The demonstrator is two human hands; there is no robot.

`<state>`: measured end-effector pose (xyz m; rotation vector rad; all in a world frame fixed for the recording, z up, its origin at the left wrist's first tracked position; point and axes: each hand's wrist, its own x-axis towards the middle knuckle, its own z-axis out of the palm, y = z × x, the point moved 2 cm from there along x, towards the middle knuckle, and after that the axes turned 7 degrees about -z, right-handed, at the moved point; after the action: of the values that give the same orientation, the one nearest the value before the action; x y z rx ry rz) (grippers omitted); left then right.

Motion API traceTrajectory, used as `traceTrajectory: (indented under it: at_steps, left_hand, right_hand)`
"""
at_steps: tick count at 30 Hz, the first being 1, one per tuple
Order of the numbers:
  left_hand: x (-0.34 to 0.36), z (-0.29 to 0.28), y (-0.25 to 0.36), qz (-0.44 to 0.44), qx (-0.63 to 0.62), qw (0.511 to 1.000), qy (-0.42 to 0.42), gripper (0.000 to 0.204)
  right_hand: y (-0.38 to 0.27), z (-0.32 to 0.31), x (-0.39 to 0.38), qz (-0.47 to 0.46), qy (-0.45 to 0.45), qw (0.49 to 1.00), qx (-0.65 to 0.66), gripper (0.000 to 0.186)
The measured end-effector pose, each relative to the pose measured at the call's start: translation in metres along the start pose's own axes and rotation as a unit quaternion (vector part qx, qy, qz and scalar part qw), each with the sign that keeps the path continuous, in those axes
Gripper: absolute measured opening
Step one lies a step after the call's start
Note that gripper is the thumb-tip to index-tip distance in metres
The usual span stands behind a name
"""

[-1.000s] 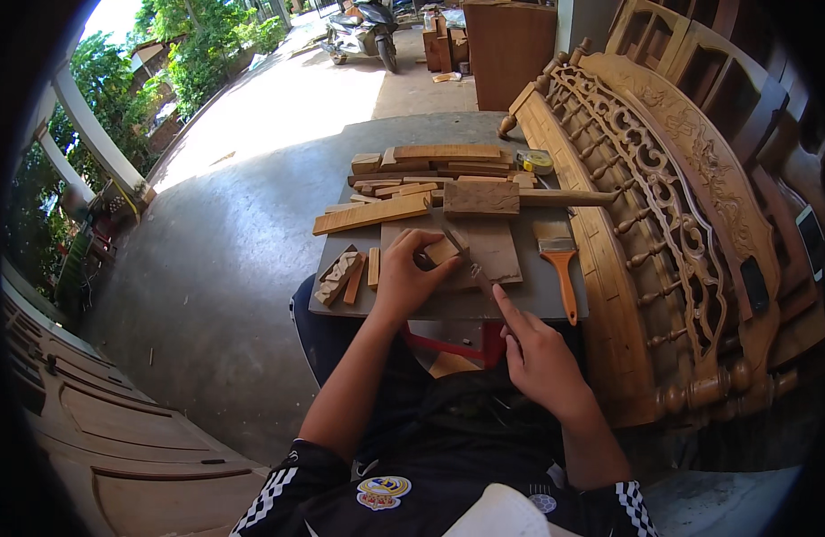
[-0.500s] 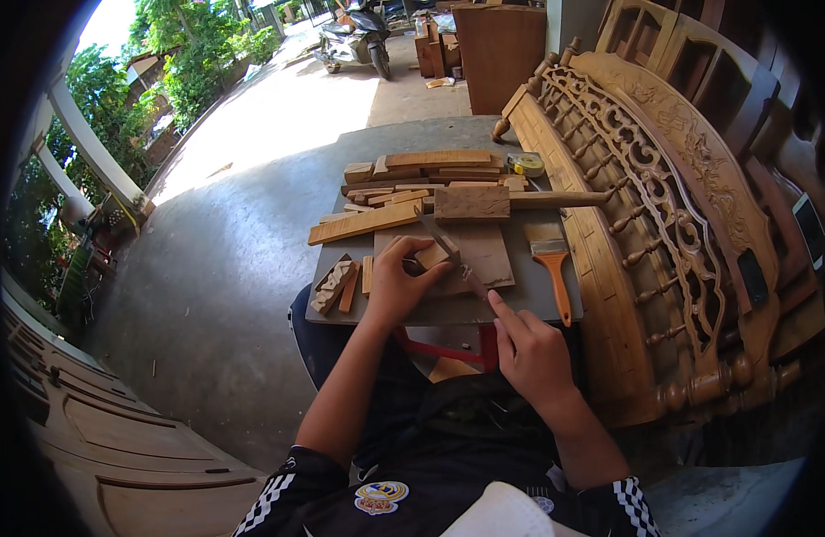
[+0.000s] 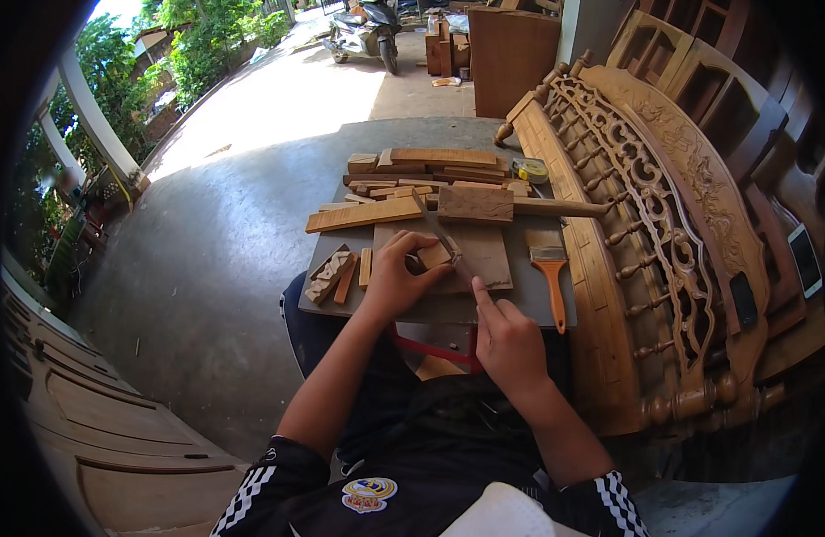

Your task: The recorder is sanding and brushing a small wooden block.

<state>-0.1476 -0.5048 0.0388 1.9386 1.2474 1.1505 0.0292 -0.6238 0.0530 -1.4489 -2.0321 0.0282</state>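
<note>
My left hand (image 3: 397, 276) pinches a small light wooden block (image 3: 433, 253) between thumb and fingers, above a flat brown board (image 3: 486, 259). My right hand (image 3: 508, 338) grips the near end of a long, narrow, dark blade-like tool (image 3: 444, 237), its index finger stretched along it. The tool slants away to the left and lies against the block's right side. Its exact kind is hard to make out, and my right palm hides its near end. A wooden mallet (image 3: 475, 204) lies just beyond the board, handle pointing right.
The low grey table (image 3: 341, 315) bears several wood strips (image 3: 363, 215), a carved piece (image 3: 329, 273), a tape measure (image 3: 530, 170) and an orange-handled brush (image 3: 550, 285). A carved wooden railing (image 3: 609, 224) stands close on the right, with a phone (image 3: 804, 259) beyond it.
My right hand and the tool have slid away from me and a little left along the block. My left hand keeps its hold on the block. The whole view has shifted slightly.
</note>
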Motion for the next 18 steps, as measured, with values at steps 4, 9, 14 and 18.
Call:
traceTrajectory:
  at_steps: [4, 9, 14, 18]
  left_hand:
    - [0.0, 0.0, -0.001, -0.023, -0.001, 1.0, 0.001, 0.037]
    - [-0.001, 0.003, 0.003, 0.01, 0.026, 0.999, 0.027, 0.035]
    - [-0.002, 0.006, 0.002, 0.012, 0.024, 0.999, 0.035, 0.037]
    - [-0.001, 0.007, -0.001, 0.03, 0.031, 0.998, 0.036, 0.038]
  right_hand:
    - [0.004, 0.008, 0.008, -0.023, -0.025, 0.999, -0.017, 0.056]
    - [0.002, 0.004, 0.003, -0.026, -0.022, 0.999, -0.011, 0.058]
    - [0.005, 0.005, -0.001, -0.032, -0.023, 0.999, 0.001, 0.059]
    - [0.01, 0.011, -0.006, -0.035, -0.007, 0.999, 0.004, 0.058]
